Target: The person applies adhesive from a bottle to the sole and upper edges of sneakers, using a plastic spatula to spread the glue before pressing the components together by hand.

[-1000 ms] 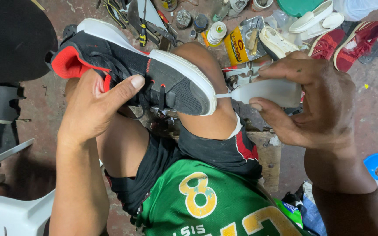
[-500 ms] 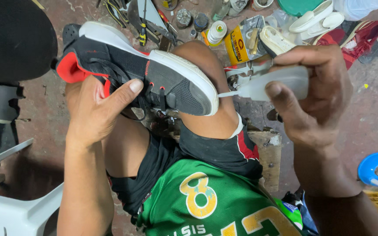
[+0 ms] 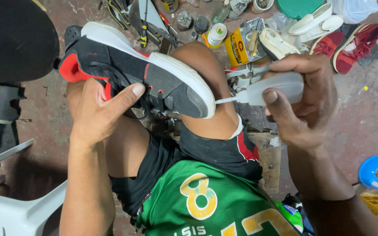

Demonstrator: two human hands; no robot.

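Stained reddish concrete floor (image 3: 364, 131), cluttered at the far side: a yellow rectangular tin (image 3: 238, 49) with red lettering, a white thread spool (image 3: 218, 34), red and white shoes. Black mesh sneaker (image 3: 138, 70), white rubber sole and red heel lining, rests on the raised knee (image 3: 206, 83). Left hand (image 3: 99, 113) grips its upper, thumb extended across the laces. Right hand (image 3: 300, 100) is closed around a translucent plastic squeeze bottle (image 3: 272, 88), nozzle touching the toe edge of the sole.
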